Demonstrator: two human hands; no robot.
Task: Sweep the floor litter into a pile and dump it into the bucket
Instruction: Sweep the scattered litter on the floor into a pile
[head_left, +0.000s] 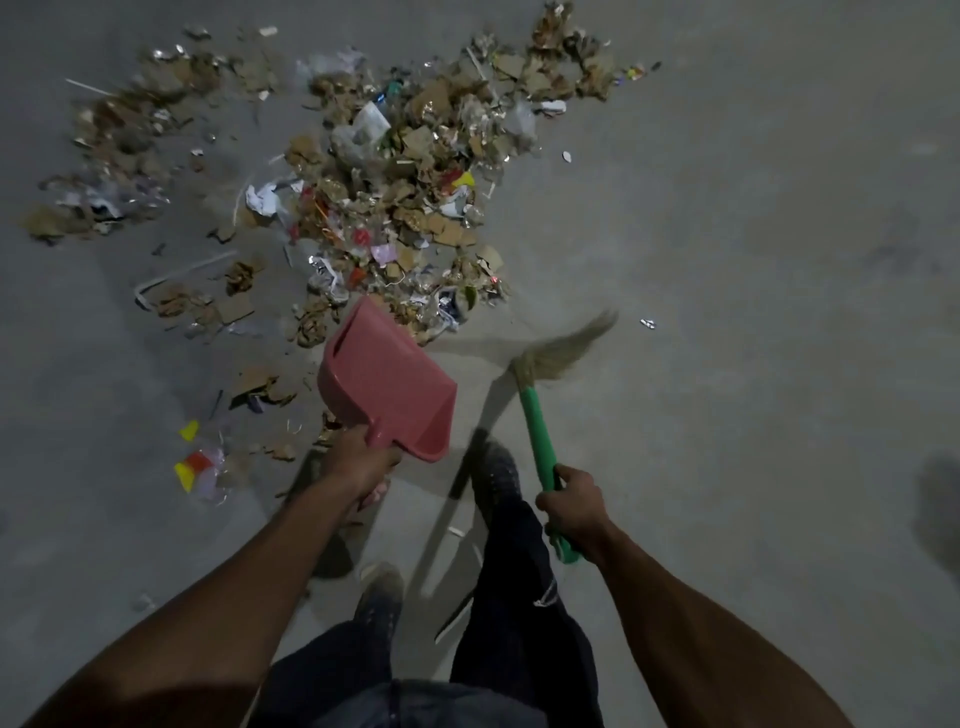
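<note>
matt plastic dustpan (387, 382), rough concrete floor (753, 260)

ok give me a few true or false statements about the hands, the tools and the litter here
1. The left hand grips a pink plastic dustpan. True.
2. The right hand holds a broom with a red handle. False: the straw broom has a green handle.
3. The dustpan is full of litter. False: its inside looks empty.
4. The mixed cardboard and wrapper litter lies beyond the dustpan. True.
5. A bucket stands beside the litter. False: no bucket is in view.
</note>
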